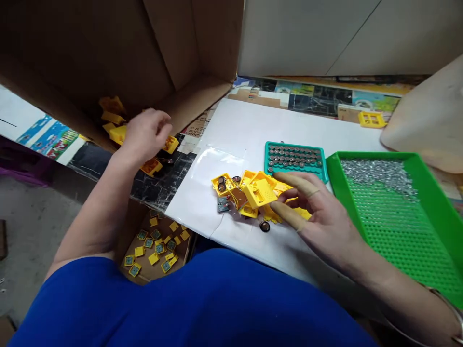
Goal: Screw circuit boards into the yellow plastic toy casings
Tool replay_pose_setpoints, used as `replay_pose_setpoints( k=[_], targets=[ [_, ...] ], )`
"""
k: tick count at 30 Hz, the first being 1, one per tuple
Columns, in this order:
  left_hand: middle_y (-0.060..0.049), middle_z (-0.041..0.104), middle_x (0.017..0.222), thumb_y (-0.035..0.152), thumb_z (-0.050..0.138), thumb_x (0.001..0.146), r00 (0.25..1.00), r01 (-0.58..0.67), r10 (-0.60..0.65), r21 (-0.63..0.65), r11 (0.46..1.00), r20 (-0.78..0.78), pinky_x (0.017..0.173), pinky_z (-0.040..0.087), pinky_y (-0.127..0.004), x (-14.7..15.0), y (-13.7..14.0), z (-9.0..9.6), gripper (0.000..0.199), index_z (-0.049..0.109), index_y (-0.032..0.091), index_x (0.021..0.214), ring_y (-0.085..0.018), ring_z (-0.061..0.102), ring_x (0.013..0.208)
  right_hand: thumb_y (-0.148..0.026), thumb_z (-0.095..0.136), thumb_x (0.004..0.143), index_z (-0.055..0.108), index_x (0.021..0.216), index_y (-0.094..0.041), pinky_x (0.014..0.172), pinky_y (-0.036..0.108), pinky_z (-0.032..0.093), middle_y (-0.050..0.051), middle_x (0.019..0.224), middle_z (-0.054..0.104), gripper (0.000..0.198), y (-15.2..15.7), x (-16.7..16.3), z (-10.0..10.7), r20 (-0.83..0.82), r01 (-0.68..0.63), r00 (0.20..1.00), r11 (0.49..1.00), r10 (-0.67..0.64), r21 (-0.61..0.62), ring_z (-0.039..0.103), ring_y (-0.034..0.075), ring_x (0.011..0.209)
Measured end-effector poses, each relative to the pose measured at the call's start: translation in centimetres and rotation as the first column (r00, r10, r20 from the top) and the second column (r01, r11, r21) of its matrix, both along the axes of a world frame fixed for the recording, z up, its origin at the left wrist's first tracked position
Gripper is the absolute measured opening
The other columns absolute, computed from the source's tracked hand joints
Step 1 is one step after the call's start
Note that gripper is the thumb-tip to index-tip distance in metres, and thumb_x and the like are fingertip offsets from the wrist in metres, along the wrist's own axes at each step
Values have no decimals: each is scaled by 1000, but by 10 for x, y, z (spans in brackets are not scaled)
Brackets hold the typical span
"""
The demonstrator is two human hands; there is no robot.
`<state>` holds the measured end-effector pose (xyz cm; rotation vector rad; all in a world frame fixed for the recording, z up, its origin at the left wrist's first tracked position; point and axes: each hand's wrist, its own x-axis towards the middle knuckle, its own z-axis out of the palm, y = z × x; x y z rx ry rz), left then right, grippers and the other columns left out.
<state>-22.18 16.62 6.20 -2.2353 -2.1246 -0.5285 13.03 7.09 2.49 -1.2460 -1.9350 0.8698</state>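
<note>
My right hand (321, 207), with tan covers on its fingertips, pinches a small yellow plastic casing (265, 192) between thumb and fingers. Under and around that casing lies a pile of yellow casings (223, 183) with thin wires and round black discs (265, 226). A small dark square part (223, 204) sits at the pile's left. My left hand (146, 130) is at the mouth of a cardboard box, its fingers loosely curled and thumb apart, nothing visible between them. More yellow casings (117, 132) lie beside and beneath it; the hand hides some of them.
The large cardboard box (202, 96) opens toward me at the left. A teal tray (324, 166) holds rows of round metal-looking parts. To its right, a green tray (379, 155) contains many small silvery pieces. Below the table edge, another box (144, 267) contains yellow units.
</note>
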Motion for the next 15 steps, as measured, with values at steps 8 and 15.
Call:
replay_pose_setpoints(
  k=[8, 15],
  targets=[
    [-15, 66, 108, 16, 52, 80, 979, 58, -91, -178, 982, -183, 95, 48, -49, 8, -5, -18, 36, 67, 12, 113, -34, 60, 110, -23, 60, 94, 63, 118, -25, 83, 33, 63, 7, 114, 63, 24, -3, -2, -3, 17, -109, 994, 974, 108, 198, 68, 18, 100],
    [-7, 72, 102, 28, 64, 76, 458, 168, 1, -88, 982, 889, 83, 56, -36, 44, -24, -8, 34, 66, 17, 108, -20, 67, 88, -27, 62, 93, 69, 110, -22, 76, 32, 61, 5, 107, 66, 19, 8, -5, 17, -21, -83, 996, 986, 87, 143, 67, 12, 77]
  ],
)
